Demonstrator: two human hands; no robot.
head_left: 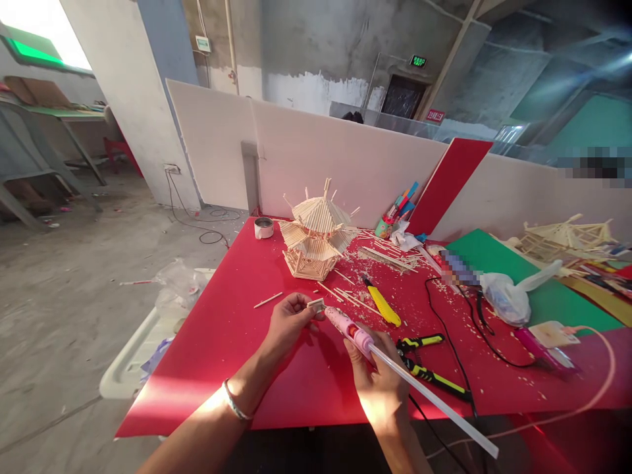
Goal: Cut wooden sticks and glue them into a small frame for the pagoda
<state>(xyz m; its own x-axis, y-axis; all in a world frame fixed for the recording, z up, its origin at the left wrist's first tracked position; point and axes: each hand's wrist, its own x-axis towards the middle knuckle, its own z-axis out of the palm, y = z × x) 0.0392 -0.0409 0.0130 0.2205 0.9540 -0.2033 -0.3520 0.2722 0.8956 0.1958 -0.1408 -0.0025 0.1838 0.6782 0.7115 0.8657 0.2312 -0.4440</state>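
Pink plastic glue gun point(349, 330) sits clenched in the right hand point(378, 382), a long clear glue stick point(434, 401) trailing out behind, nozzle touching a small pale wooden piece point(316, 304). That piece is pinched in the left hand point(289, 322) fingertips, just above the red table top point(207, 342). Beyond stands a pale stick-built pavilion model point(316, 237). Near the right hand lie a yellow utility knife point(382, 304) and yellow-and-black pliers point(429, 368).

- Bright daylight enters from a blown-out window point(47, 29) at the upper left.
- A sunlit streak glares across the red bench point(237, 342) near its lower left edge.
- Wide-angle distortion bends the edges; the corners darken.
- Two small patches at the right are pixelated.
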